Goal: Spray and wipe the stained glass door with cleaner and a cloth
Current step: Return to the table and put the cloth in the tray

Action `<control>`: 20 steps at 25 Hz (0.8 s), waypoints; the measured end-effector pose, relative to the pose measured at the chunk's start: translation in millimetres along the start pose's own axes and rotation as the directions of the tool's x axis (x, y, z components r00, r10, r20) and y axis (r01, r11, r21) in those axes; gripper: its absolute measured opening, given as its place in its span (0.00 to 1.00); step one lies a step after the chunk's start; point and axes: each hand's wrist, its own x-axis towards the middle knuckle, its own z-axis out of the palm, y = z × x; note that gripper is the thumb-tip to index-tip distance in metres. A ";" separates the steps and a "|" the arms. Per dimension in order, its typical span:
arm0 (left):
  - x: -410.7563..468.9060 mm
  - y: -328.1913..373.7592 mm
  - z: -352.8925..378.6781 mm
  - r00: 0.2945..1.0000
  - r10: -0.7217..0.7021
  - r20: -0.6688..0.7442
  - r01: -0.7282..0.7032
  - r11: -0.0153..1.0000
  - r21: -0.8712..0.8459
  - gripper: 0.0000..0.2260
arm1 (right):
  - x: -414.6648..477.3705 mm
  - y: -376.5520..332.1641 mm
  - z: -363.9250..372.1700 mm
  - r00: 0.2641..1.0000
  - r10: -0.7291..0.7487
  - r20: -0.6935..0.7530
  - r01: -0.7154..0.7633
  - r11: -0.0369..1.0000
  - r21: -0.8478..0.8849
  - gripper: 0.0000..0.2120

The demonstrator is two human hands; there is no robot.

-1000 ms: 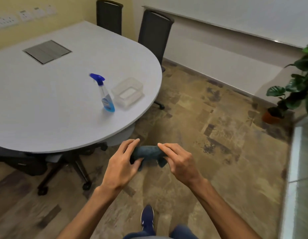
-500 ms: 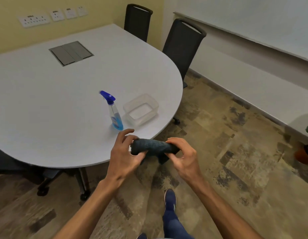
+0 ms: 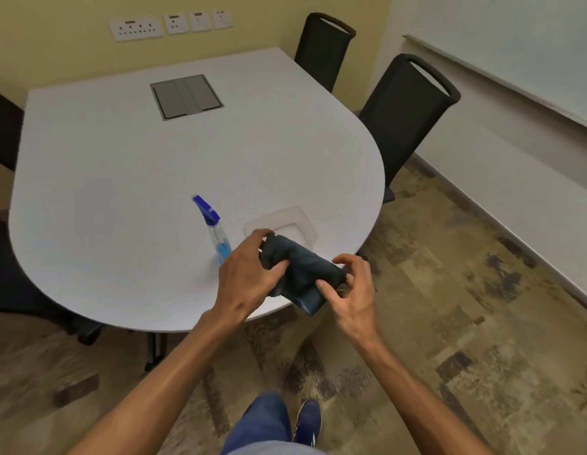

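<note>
Left fingers (image 3: 263, 235) are curled over the far end of the dark cloth (image 3: 302, 270), thumb pressed against its near side: a firm grip. Right fingers (image 3: 348, 258) are bent round the other end, thumb tip pinching the cloth's lower fold. Both the left hand (image 3: 249, 277) and the right hand (image 3: 354, 290) hold the cloth, which is rolled into a thick bundle with one flap hanging below.

The cloth is in the air above the near rounded edge of the worktop (image 3: 121, 192), not resting on it. Just beyond it on the worktop sits a clear plastic container (image 3: 300, 216), partly hidden by the left hand and the cloth.

The spray bottle (image 3: 216, 231) stands upright on the worktop just left of the left hand, untouched. It has a blue trigger head, a clear body and blue liquid low in the base.

Farther back, a grey cable hatch (image 3: 187, 96) is set flush in the worktop. Two black chairs (image 3: 407, 103) stand at the right side. Wall sockets (image 3: 170, 24) run along the yellow wall. At the bottom of view are a leg in blue trousers (image 3: 259, 425) and a dark blue shoe (image 3: 307, 425) on the patterned brown floor (image 3: 449, 323).
</note>
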 end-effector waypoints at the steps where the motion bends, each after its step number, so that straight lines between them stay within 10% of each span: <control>1: 9.6 2.9 4.5 1.000 -0.006 -0.016 0.006 1.000 0.031 0.27 | 7.4 0.8 1.6 0.999 -0.049 0.016 0.050 0.998 -0.024 0.23; 10: 108.6 8.5 43.7 0.951 0.279 0.135 -0.310 0.861 0.404 0.19 | 72.3 28.8 21.9 0.913 -0.228 0.337 0.352 0.859 -0.372 0.37; 15: 171.4 -5.1 59.9 0.897 0.297 0.327 -0.418 0.812 0.408 0.15 | 129.1 55.7 35.9 0.842 -0.449 0.298 0.500 0.444 -0.744 0.22; 20: 224.5 -28.1 68.2 0.794 0.292 0.533 -0.493 0.822 0.285 0.23 | 171.3 82.2 46.8 0.634 -0.521 0.571 0.719 0.128 -0.683 0.15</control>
